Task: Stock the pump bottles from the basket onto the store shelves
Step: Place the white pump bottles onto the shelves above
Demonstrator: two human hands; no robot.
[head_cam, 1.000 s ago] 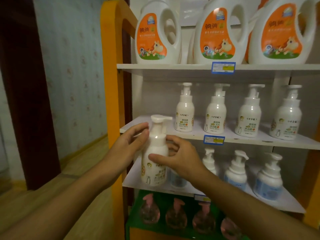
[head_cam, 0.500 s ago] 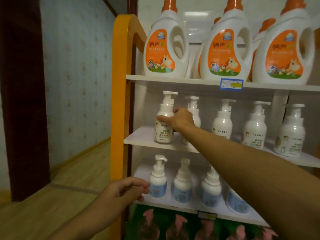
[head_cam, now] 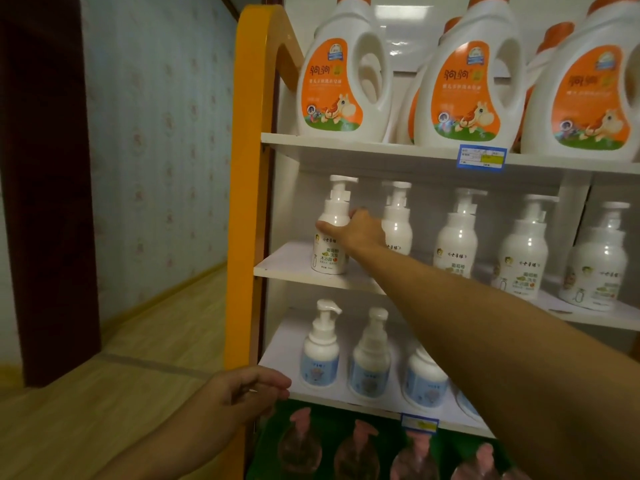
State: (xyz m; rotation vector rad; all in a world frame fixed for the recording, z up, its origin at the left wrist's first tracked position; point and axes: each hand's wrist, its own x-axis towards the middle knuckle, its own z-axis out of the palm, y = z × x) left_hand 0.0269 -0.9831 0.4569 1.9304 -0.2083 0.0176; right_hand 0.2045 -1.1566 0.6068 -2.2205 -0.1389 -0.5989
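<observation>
A white pump bottle [head_cam: 330,244] with a green and orange label stands upright at the left end of the middle shelf [head_cam: 284,265]. My right hand [head_cam: 356,228] is wrapped around its shoulder, thumb in front and fingers behind. Several matching pump bottles [head_cam: 457,244] line the same shelf to the right. My left hand [head_cam: 239,396] hangs low by the shelf's orange side panel, fingers loosely curled and holding nothing. The basket is out of view.
Large white detergent jugs [head_cam: 343,81] with orange labels fill the top shelf. Blue-labelled pump bottles [head_cam: 320,351] stand on the lower shelf, pink-capped bottles [head_cam: 299,441] beneath. The orange side panel [head_cam: 246,188] borders the unit; wooden floor [head_cam: 121,393] and wallpapered wall lie left.
A second ago both hands held the bottle low in front of the shelves. My right hand lifted it onto the middle shelf's left end; my left hand let go and dropped.
</observation>
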